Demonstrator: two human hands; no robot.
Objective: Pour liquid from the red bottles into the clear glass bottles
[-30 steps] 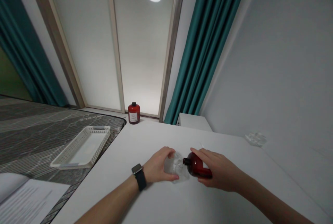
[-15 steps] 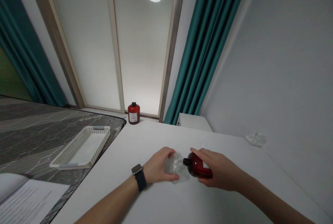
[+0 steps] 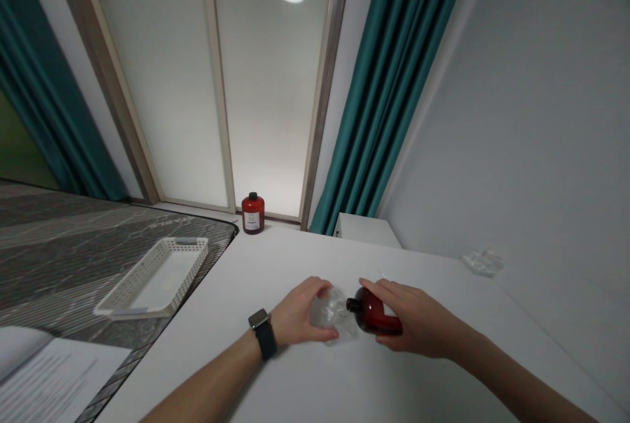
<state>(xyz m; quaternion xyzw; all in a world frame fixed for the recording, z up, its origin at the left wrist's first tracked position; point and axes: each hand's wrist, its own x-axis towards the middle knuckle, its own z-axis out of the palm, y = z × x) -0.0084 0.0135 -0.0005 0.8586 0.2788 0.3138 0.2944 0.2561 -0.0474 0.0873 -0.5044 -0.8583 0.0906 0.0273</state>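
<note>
As I watched through the head camera from afar, I had the right hand (image 3: pixel 416 321) grasping a dark red bottle (image 3: pixel 371 315) over the near half of the white table (image 3: pixel 335 383), roughly midway between its left and right edges. That bottle was tipped on its side, its dark neck towards the left hand (image 3: pixel 298 315), which had thumb and fingers curled around a clear vessel (image 3: pixel 338 311). I could not tell whether neck and vessel touched, nor whether anything flowed. A dark-strapped watch (image 3: pixel 264 334) sat on the left wrist.

At the table's far left corner I saw a second red bottle (image 3: pixel 252 214) upright, with a black top and pale label; crumpled clear plastic (image 3: pixel 483 263) lay by the far right corner. Beyond the left edge, a grey patterned surface (image 3: pixel 59 233) carried a white basket (image 3: pixel 167 282) and, nearer me, an open booklet (image 3: pixel 59 377).
</note>
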